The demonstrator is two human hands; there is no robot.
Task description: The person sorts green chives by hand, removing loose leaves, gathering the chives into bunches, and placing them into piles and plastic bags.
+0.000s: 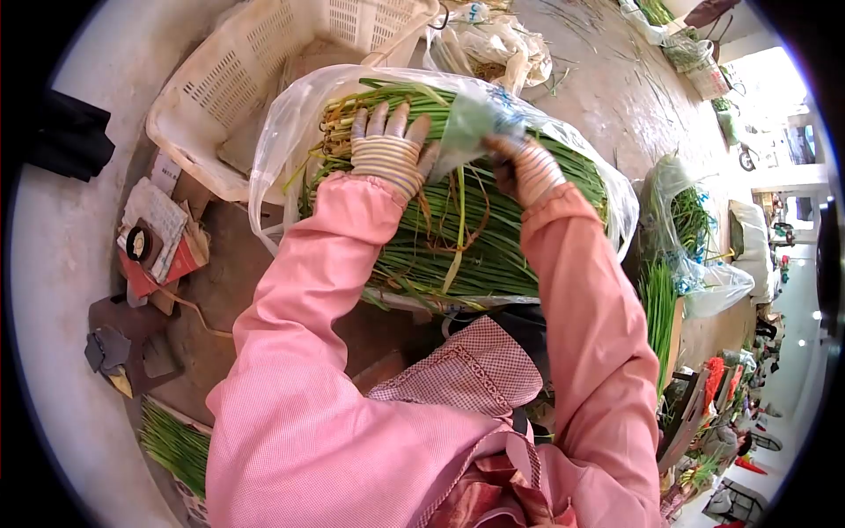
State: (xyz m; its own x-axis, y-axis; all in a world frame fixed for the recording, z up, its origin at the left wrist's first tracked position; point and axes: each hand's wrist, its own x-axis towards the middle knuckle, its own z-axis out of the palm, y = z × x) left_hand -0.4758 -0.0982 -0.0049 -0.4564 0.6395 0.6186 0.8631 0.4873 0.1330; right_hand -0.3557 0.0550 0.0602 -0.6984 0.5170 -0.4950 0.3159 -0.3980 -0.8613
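Observation:
A large heap of long green stalks (493, 238) lies in an open clear plastic bag (269, 167) in front of me. My left hand (387, 150), in a striped glove with dark fingertips, rests on the stalks with its fingers spread. At the right, my right hand (524, 167) is over the heap, its fingers bent and blurred, beside a translucent piece of plastic (468, 128); whether they grip it is unclear. Some yellowed, dry leaves (458, 229) lie on top between the hands.
An empty perforated crate (211, 92) stands at the upper left. Crumpled plastic bags (506, 48) lie beyond the heap. Another bag of greens (687, 211) is on the right. Papers and a red box (189, 255) sit at the left, with green stalks (176, 444) below.

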